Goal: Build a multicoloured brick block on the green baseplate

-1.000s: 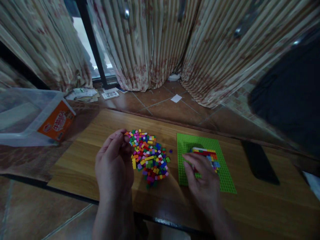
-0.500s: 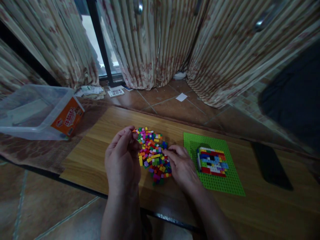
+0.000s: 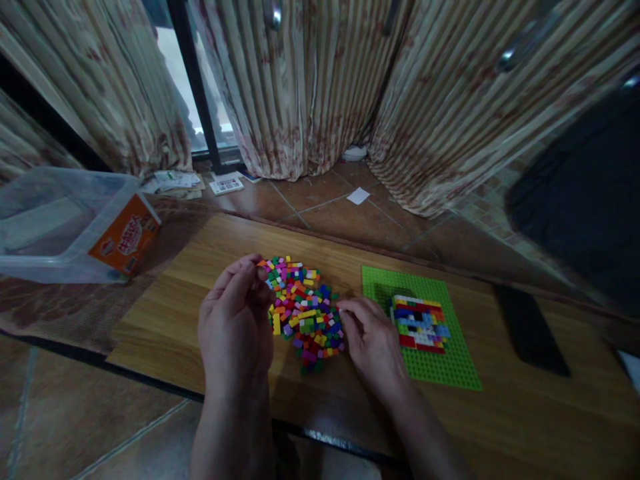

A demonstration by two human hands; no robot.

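Note:
Small toy building bricks (image 3: pixel 305 317) in many colours lie in a loose pile between my two hands. My left hand (image 3: pixel 237 320) is raised at the pile's left side, its fingers curled in; what they hold, if anything, is hidden. On the other side, my right hand (image 3: pixel 373 337) has thumb and forefinger pinched together at the pile's right edge. Anything between those fingertips is too small to make out. Just beyond it lies a green baseplate (image 3: pixel 445 367), bearing a built block of layered bricks (image 3: pixel 420 323) in red, white, blue and yellow.
A clear plastic tub (image 3: pixel 65 257) with an orange label stands at the left on a brown cloth. A dark flat slab (image 3: pixel 530 330), perhaps a phone, rests right of the baseplate on the wooden table (image 3: pixel 170 320). Striped curtains (image 3: pixel 300 87) hang behind.
My right hand has drawn back from the bricks toward the baseplate, with its fingertips now at the pile's edge. My left hand keeps its curled pose. The whole view has shifted slightly.

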